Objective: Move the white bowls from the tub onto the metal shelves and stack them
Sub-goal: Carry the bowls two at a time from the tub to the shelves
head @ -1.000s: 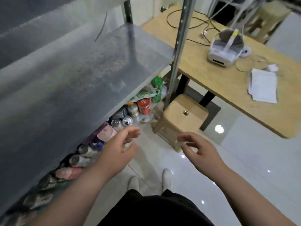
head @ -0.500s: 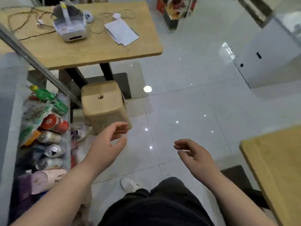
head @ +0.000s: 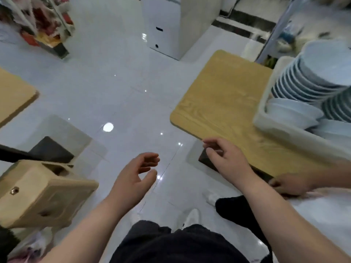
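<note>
A tall leaning stack of white bowls [head: 311, 76] stands in a pale plastic tub [head: 292, 130] at the right, on a wooden table [head: 224, 103]. More white bowls [head: 292, 112] lie low in the tub beside the stack. My left hand [head: 134, 179] hangs over the tiled floor, fingers apart and empty. Near the table's front corner my right hand [head: 228, 160] is held with loosely curled fingers, holding nothing, well short of the tub. The metal shelves are out of view.
Another person's hand [head: 288, 184] rests on the table's near edge at the right. A wooden stool [head: 43, 194] lies tilted at the lower left. A second wooden table corner [head: 13, 95] is at the left. A white cabinet [head: 165, 25] stands at the back.
My view has swung right, away from the metal shelf and the stool, onto the table with the tub of bowls. Both hands stay empty and keep their spread pose.
</note>
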